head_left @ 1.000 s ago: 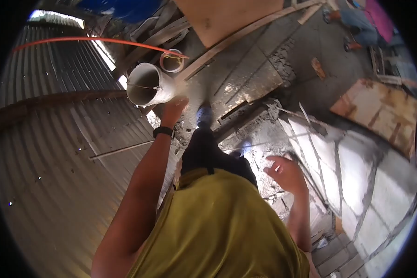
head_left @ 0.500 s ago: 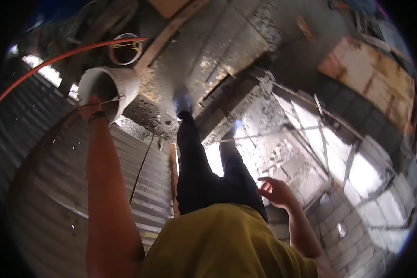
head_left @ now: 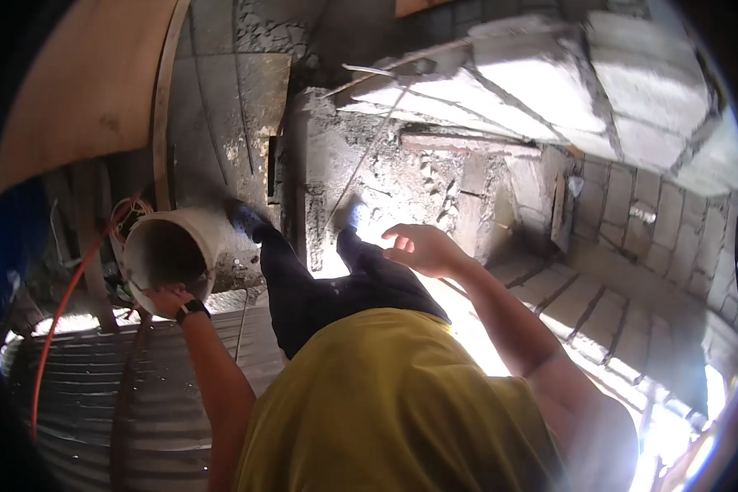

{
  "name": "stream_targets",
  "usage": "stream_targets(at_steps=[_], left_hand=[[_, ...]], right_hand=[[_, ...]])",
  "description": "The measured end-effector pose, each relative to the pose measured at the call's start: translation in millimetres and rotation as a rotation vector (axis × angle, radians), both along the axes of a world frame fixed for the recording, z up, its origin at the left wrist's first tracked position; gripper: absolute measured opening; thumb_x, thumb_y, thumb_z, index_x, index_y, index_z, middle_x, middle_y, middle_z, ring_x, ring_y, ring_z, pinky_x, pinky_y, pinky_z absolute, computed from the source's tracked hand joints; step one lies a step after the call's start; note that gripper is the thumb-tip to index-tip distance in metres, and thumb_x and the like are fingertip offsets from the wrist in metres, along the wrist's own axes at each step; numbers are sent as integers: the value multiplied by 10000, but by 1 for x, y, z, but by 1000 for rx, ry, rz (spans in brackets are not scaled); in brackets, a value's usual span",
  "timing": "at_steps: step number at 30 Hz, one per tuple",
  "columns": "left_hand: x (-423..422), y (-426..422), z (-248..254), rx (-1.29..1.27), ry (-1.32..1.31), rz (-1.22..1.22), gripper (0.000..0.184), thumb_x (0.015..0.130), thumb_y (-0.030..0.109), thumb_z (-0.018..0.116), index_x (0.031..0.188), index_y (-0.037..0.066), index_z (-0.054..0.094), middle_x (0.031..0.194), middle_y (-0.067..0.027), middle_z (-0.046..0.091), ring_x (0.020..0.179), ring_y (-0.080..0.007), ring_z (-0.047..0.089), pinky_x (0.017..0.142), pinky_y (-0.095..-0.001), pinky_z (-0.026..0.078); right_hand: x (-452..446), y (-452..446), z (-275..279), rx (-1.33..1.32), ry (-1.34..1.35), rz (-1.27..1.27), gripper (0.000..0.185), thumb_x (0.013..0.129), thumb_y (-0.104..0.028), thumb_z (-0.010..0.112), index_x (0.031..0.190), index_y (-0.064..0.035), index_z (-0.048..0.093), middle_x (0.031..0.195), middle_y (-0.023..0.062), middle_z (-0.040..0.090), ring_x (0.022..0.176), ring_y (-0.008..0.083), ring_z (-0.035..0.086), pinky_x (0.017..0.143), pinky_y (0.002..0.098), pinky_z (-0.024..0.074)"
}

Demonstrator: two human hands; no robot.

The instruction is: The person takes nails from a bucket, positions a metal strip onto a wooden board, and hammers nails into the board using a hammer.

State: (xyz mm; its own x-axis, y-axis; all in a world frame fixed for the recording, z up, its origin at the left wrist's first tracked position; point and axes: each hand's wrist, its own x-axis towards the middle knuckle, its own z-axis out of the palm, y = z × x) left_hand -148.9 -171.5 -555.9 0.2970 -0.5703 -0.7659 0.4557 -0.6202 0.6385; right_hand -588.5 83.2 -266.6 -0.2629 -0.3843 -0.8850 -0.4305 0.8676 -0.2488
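Observation:
An off-white bucket (head_left: 207,230), tilted so that its dark inside faces me, is at the left in the head view. My left hand (head_left: 172,301), with a dark band on the wrist, is closed on the bucket's near rim. The contents are too dark to make out. My right hand (head_left: 425,248) hangs in the air in front of my right thigh. Its fingers are loosely curved and apart, and it holds nothing.
A red hose (head_left: 61,307) curves past the bucket's left side. Corrugated metal sheet (head_left: 74,385) lies at lower left, and a brown board (head_left: 86,90) at upper left. Concrete block walls (head_left: 631,197) stand at right. A thin line (head_left: 369,152) crosses the rough ground near my feet.
My view has turned to the right, and my feet have shifted. The bucket, still in my left hand, appears lower and nearer my body. My right hand has risen and moved forward.

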Motion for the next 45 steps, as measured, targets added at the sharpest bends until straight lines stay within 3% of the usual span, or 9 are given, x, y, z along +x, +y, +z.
stream_targets(at_steps=[2, 9, 15, 18, 23, 26, 29, 32, 45], left_hand=[[-48, 10, 38, 30, -211, -74, 498, 1029, 597, 464, 729, 200, 447, 490, 30, 360, 341, -142, 295, 452, -314, 327], [-161, 119, 171, -104, -109, -544, 506, 1013, 495, 608, 675, 183, 399, 572, 57, 279, 467, -73, 256, 441, -286, 245], [-271, 181, 355, -308, -134, -1021, 498, 1076, 420, 512, 663, 172, 386, 564, 79, 267, 470, -56, 240, 452, -283, 194], [-318, 213, 418, -378, -21, -1353, 539, 1097, 460, 420, 662, 145, 375, 566, 55, 279, 480, -65, 244, 458, -279, 196], [-377, 256, 466, -413, 145, -1819, 560, 1044, 553, 464, 747, 79, 440, 643, 29, 400, 554, -53, 311, 496, -259, 224], [-417, 284, 473, -325, 217, -2078, 557, 1039, 542, 483, 752, 66, 448, 645, 32, 402, 569, -51, 314, 512, -258, 233], [-452, 317, 454, -241, 272, -2225, 517, 1056, 477, 485, 757, 56, 455, 643, 41, 392, 574, -53, 308, 526, -257, 239], [-490, 349, 409, -230, 312, -2299, 451, 1079, 384, 483, 751, 74, 461, 651, 65, 376, 572, -42, 295, 523, -250, 233], [-589, 485, 197, -340, 251, -2264, 459, 1063, 407, 520, 714, 115, 460, 620, 49, 376, 511, -62, 375, 478, -261, 349]], right_hand=[[-8, 26, 1, -39, -13, 17, 473, 936, -430, 648, 1313, -143, 642, 1069, 89, 718, 974, 221, 674, 888, 379, 534], [-58, 139, 2, -224, -8, -215, 414, 940, -418, 691, 1254, -147, 684, 995, 78, 718, 914, 208, 673, 841, 367, 539], [-100, 232, 20, -373, 14, -570, 420, 956, -381, 700, 1268, -101, 673, 1004, 92, 729, 928, 174, 677, 818, 343, 539], [-95, 258, 18, -534, -33, -825, 592, 947, -423, 713, 1387, -49, 581, 1225, 149, 685, 1109, 201, 650, 907, 354, 536], [-56, 249, 21, -1010, -435, -1145, 948, 939, -557, 648, 1571, 34, 262, 1595, 211, 338, 1440, 279, 370, 1159, 434, 341], [-44, 269, 6, -806, 34, -1196, 875, 897, -422, 744, 1489, 89, 351, 1344, 285, 582, 1282, 313, 569, 1082, 389, 432], [-44, 311, -3, -869, 53, -1487, 497, 859, -139, 667, 1281, 102, 563, 1078, 202, 713, 961, 239, 683, 869, 368, 536], [-54, 355, -35, -906, 25, -1637, 447, 832, -51, 623, 1256, 88, 594, 1085, 167, 714, 963, 215, 675, 868, 353, 533], [-146, 502, -218, -1070, 316, -1828, 337, 804, -59, 619, 1128, 14, 670, 996, 75, 715, 869, 153, 621, 783, 309, 492]])
